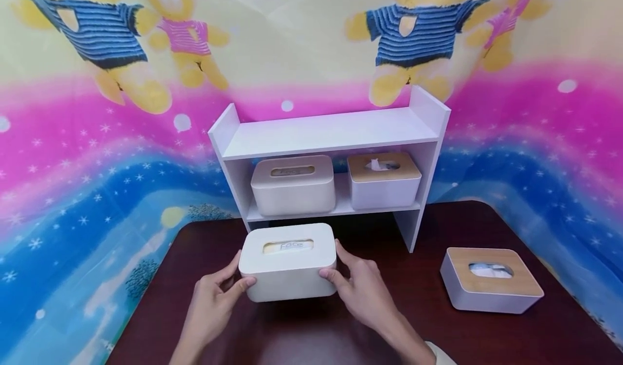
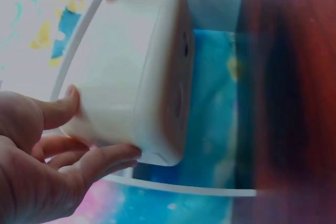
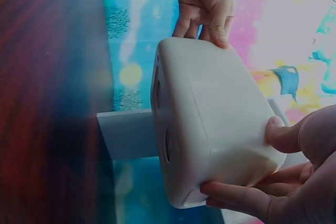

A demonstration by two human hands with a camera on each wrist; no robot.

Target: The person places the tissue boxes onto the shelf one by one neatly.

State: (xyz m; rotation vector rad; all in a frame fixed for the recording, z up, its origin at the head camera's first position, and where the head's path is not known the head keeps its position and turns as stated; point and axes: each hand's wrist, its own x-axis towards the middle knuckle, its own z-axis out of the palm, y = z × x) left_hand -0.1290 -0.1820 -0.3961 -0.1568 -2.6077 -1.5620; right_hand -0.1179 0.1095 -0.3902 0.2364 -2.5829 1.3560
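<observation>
A cream tissue box (image 1: 291,284) with an oval slot in its lid is held between both hands in front of the shelf. It appears raised above the table, its slot facing up. My left hand (image 1: 211,303) grips the left end, thumb on the front face and fingers along the side. At the right end my right hand (image 1: 362,289) grips it the same way. Both wrist views show the box (image 2: 113,72) pinched at its two ends, with each thumb on the broad face. The fingers behind the box are partly hidden.
A white two-tier shelf (image 1: 326,132) stands at the back. Its lower tier carries another cream tissue box (image 1: 294,197) at left and a wood-lidded tissue box (image 1: 384,192) at right. Another wood-lidded box (image 1: 491,292) sits at right on the dark table (image 1: 413,316).
</observation>
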